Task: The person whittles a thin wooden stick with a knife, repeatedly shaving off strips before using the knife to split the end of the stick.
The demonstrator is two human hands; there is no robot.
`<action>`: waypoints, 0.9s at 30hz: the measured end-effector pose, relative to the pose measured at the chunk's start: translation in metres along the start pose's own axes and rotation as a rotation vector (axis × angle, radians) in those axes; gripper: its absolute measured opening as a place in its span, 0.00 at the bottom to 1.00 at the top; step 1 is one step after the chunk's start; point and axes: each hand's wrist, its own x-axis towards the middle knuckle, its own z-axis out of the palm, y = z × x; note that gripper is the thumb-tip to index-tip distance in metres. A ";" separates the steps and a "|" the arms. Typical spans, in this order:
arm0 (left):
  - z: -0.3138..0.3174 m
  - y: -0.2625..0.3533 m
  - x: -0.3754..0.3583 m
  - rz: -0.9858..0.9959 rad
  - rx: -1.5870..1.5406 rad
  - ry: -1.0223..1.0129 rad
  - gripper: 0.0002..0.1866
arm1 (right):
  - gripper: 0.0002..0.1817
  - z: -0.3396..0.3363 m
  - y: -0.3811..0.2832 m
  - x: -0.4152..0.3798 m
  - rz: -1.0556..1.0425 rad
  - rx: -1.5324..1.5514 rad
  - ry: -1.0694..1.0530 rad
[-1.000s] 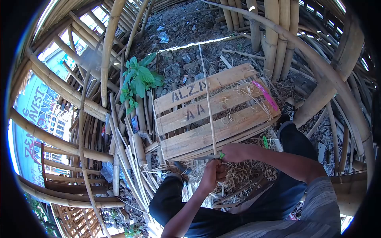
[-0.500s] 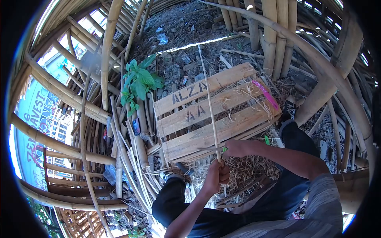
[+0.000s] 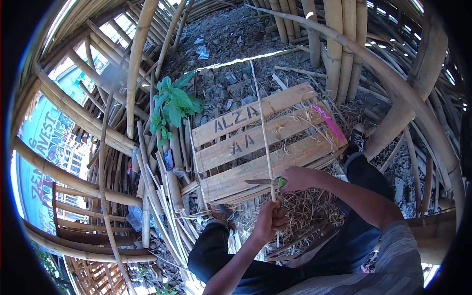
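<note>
My left hand (image 3: 271, 220) is closed around the lower part of a long, thin bamboo strip (image 3: 264, 129). The strip slants up and away from me, over a slatted wooden crate (image 3: 231, 152) marked with dark lettering. Just above the left hand, my right hand (image 3: 301, 179) grips a knife (image 3: 258, 181) with a green handle. Its blade points left and lies across the strip, touching it or very close to it. My right fingers cover most of the handle.
Dry straw-like shavings (image 3: 307, 209) lie between my legs. A leafy green plant (image 3: 173, 101) grows left of the crate, near stacked bamboo pieces (image 3: 152, 184). Thick bamboo posts (image 3: 334, 46) stand at the back right. A bamboo lattice wall (image 3: 78, 182) runs along the left.
The right hand and knife have shifted slightly up and right, and more of the green handle shows. The strip's far tip has moved a little right and down. Both hands keep their grips.
</note>
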 end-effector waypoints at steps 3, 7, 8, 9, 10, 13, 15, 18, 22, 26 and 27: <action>-0.006 -0.006 0.003 0.000 -0.013 -0.034 0.12 | 0.21 0.003 0.006 0.000 0.017 0.149 -0.084; -0.006 -0.007 0.004 0.000 -0.016 -0.019 0.13 | 0.22 0.018 0.021 0.016 0.168 0.516 -0.336; -0.006 -0.007 0.004 -0.002 -0.017 -0.020 0.14 | 0.22 0.016 0.017 0.016 0.165 0.514 -0.336; -0.006 -0.007 0.004 -0.006 -0.018 -0.022 0.15 | 0.21 0.014 0.012 0.014 0.149 0.393 -0.289; -0.007 -0.007 0.004 -0.004 -0.018 -0.021 0.15 | 0.21 0.012 0.009 0.014 0.132 0.272 -0.241; -0.010 -0.005 0.004 -0.015 -0.026 -0.010 0.15 | 0.15 0.031 0.010 0.014 0.068 -0.045 0.161; -0.008 -0.002 0.003 -0.002 -0.036 -0.005 0.15 | 0.14 0.033 0.002 0.012 0.067 -0.127 0.241; -0.007 0.001 0.002 -0.012 -0.025 0.012 0.15 | 0.12 0.034 -0.005 0.011 0.074 -0.215 0.344; -0.008 0.002 0.005 -0.001 -0.039 0.034 0.14 | 0.10 0.035 -0.006 0.009 -0.008 -0.311 0.424; -0.012 0.003 0.004 -0.017 -0.092 0.000 0.14 | 0.10 0.022 -0.011 0.009 -0.042 -0.371 0.447; -0.013 0.004 0.004 -0.023 -0.116 -0.044 0.15 | 0.11 0.020 -0.013 0.009 -0.011 -0.336 0.400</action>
